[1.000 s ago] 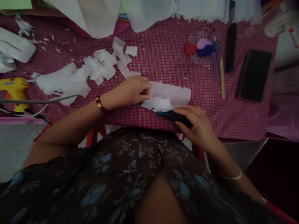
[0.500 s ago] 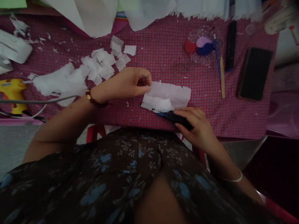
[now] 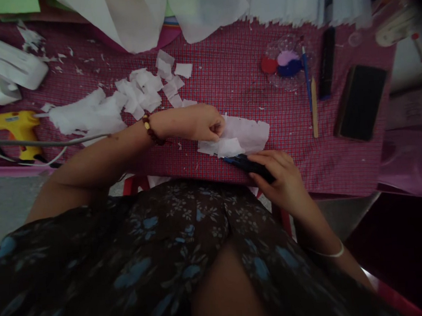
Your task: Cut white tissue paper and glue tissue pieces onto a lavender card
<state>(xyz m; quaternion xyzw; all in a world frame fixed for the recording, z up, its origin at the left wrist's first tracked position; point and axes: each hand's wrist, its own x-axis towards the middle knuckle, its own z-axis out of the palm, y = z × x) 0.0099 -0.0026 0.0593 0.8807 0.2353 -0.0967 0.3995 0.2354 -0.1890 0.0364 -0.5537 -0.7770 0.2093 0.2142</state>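
My left hand (image 3: 208,123), with a beaded bracelet at its wrist, has its fingers curled in over the left part of a thin white paper sheet (image 3: 248,130). Its fingertips touch the paper, but whatever they pinch is hidden. A smaller white paper piece (image 3: 230,147) lies over the sheet's near edge. My right hand (image 3: 279,175) is closed around a long dark tool with a blue tip (image 3: 245,163); its kind is not clear. That tip points left, right by the sheet's near edge.
Loose white paper squares (image 3: 139,91) are heaped left of centre. A yellow glue gun (image 3: 15,126) and its cable lie at far left. On the right are a paint palette (image 3: 287,65), a brush (image 3: 307,81), a wooden stick (image 3: 314,107), a black marker (image 3: 326,63) and a dark phone-like block (image 3: 362,103).
My left hand has moved right and slightly nearer me, further over the sheet. Paper squares formerly behind it now show. My right hand and the dark tool have barely shifted.
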